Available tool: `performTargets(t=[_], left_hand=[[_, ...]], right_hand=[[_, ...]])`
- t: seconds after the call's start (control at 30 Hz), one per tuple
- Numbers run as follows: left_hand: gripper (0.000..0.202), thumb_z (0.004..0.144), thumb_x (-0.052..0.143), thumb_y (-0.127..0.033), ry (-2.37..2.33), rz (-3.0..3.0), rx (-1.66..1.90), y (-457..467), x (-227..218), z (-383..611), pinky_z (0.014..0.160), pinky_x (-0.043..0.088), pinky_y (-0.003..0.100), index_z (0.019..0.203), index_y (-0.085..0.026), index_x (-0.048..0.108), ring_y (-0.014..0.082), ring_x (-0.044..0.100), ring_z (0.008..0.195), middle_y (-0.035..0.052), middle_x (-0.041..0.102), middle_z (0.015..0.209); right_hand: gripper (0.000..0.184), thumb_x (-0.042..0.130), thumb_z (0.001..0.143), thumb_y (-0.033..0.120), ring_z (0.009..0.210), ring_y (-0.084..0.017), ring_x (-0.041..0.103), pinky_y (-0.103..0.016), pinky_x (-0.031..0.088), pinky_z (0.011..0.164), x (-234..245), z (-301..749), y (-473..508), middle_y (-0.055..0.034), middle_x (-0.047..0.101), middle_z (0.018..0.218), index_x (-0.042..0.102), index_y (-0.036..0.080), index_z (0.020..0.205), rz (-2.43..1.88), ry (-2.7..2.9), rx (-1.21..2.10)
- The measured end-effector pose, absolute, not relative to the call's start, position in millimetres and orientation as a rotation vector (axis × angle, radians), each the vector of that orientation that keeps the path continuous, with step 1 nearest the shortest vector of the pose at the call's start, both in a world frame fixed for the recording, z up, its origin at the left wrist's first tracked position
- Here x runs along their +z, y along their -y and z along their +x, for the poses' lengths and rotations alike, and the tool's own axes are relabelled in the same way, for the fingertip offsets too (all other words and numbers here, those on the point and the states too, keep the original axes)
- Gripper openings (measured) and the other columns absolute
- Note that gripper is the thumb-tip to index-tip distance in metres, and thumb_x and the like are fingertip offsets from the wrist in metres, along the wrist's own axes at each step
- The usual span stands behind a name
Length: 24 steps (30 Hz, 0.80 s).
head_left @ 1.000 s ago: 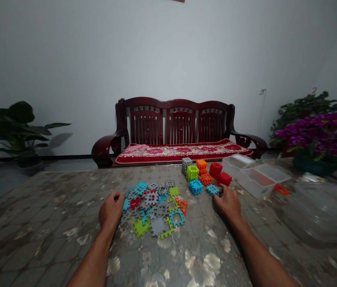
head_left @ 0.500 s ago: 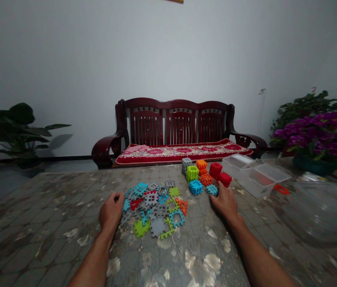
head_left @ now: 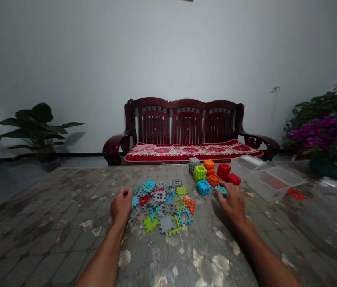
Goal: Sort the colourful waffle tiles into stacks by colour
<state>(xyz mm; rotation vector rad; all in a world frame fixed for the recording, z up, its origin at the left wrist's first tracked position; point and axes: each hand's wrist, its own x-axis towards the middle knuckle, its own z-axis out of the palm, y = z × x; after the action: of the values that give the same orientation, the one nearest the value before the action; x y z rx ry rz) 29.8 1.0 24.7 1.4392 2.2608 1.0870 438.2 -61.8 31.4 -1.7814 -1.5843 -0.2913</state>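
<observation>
My right hand [head_left: 233, 202] has its thumb and fingers round a light blue notched building tile [head_left: 221, 191], beside several stacks sorted by colour. These are a blue stack [head_left: 203, 187], a green stack [head_left: 200, 173], a grey stack [head_left: 194, 165], orange stacks [head_left: 209, 167] and red stacks [head_left: 223, 170]. Loosely curled, my left hand [head_left: 121, 204] rests on the table at the left edge of a mixed heap of flat notched tiles [head_left: 160, 196]. Nothing shows in the gap by its thumb, though its fingertips are hidden. At the heap's front lie a green tile [head_left: 150, 224] and a grey tile [head_left: 166, 224].
Right of the stacks stands an open clear plastic box [head_left: 265, 190]. Beyond it are an orange item [head_left: 296, 194] and a large transparent container [head_left: 330, 215]. Purple flowers [head_left: 331, 135] stand at the far right. A wooden bench [head_left: 186, 104] is behind the patterned table [head_left: 162, 255].
The whole view has shifted, so everything appears further right. My right fingers have closed more round the light blue tile. The left hand stays beside the heap.
</observation>
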Motion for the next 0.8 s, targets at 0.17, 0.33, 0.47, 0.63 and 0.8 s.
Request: performTargets(t=[0.17,0.33,0.47,0.63,0.8], left_hand=[[0.030,0.093,0.049,-0.038,-2.235,1.366,1.187,-2.4,24.1,28.2,0.073,0.048,0.027,0.100,-0.021,0.072,0.0240,0.071,0.092,0.0088,0.078,0.102],[0.026,0.093,0.048,-0.031,-2.221,1.345,1.188,-1.7,25.3,29.3,0.075,0.049,0.027,0.100,-0.023,0.071,0.0235,0.071,0.095,0.0078,0.078,0.104],[0.028,0.090,0.044,-0.021,-2.172,1.324,1.235,-1.5,24.7,29.4,0.081,0.050,0.028,0.102,-0.024,0.070,0.0224,0.071,0.100,0.0064,0.078,0.107],[0.025,0.089,0.046,-0.021,-2.164,1.318,1.232,-1.9,23.1,28.5,0.082,0.051,0.029,0.099,-0.024,0.069,0.0228,0.072,0.098,0.0058,0.078,0.104],[0.021,0.090,0.049,-0.021,-2.170,1.297,1.245,-3.2,20.2,27.5,0.081,0.050,0.028,0.099,-0.023,0.068,0.0227,0.071,0.098,0.0066,0.078,0.103]], right_hand=[[0.026,0.053,0.091,0.029,0.102,-0.024,0.063,-0.036,0.046,0.094,40.7,383.3,61.5,-0.0079,0.075,0.104,0.074,0.021,0.104,-1.521,1.854,0.041],[0.028,0.057,0.091,0.026,0.113,-0.023,0.062,-0.034,0.044,0.100,52.5,318.7,43.6,-0.0059,0.074,0.113,0.074,0.023,0.112,-1.492,2.094,0.274],[0.040,0.058,0.091,0.031,0.123,-0.026,0.057,-0.035,0.040,0.107,63.0,268.4,15.9,-0.0078,0.070,0.129,0.067,0.021,0.129,-1.514,2.159,0.306],[0.067,0.066,0.083,0.044,0.134,-0.031,0.048,-0.043,0.036,0.110,68.3,219.0,-21.0,-0.0116,0.059,0.145,0.052,0.021,0.145,-1.545,2.302,0.355],[0.098,0.076,0.073,0.056,0.145,-0.036,0.036,-0.049,0.028,0.115,63.4,196.1,-49.6,-0.0177,0.050,0.152,0.038,0.018,0.154,-1.674,2.424,0.407]])
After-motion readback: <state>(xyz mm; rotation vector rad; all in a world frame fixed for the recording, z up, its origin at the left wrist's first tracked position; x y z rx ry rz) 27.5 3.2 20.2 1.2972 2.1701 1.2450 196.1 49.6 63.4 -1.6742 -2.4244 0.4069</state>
